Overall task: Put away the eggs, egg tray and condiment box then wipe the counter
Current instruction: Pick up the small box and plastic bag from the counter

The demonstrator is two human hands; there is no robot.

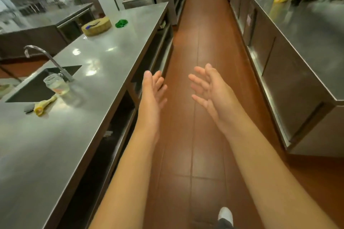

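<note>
Eggs, egg tray, condiment box: none identifiable in view; their whereabouts cannot be told from here, and whether they are already stowed is not shown.

Counter (pixel 104 72), steel, left of the aisle: the surface to be wiped, judged still unwiped since no cloth is in hand. A green crumpled item (pixel 121 23), possibly a cloth, lies near its far end, well apart from the hands.

Left hand (pixel 151 95): raised over the aisle just beside the counter edge, palm turned inward, fingers (pixel 158 81) straight and loosely spread, holding nothing.

Right hand (pixel 210 89): opposite it, palm inward, fingers spread wide, holding nothing. The two palms face each other with a gap between, a carrying-free posture suited to walking along the aisle rather than to any grasp.

Round wooden chopping block (pixel 96 25): far end of the counter, beside the green item, a blue-handled tool lying on top.

Sink (pixel 40 87) with tap (pixel 50 59): set into the counter's left side; a clear jar (pixel 56 84) stands at its rim, a yellow brush-like item (pixel 44 105) lies just beside.

Second counter (pixel 307 29): right of the aisle, bottles and cartons at its far end.
</note>
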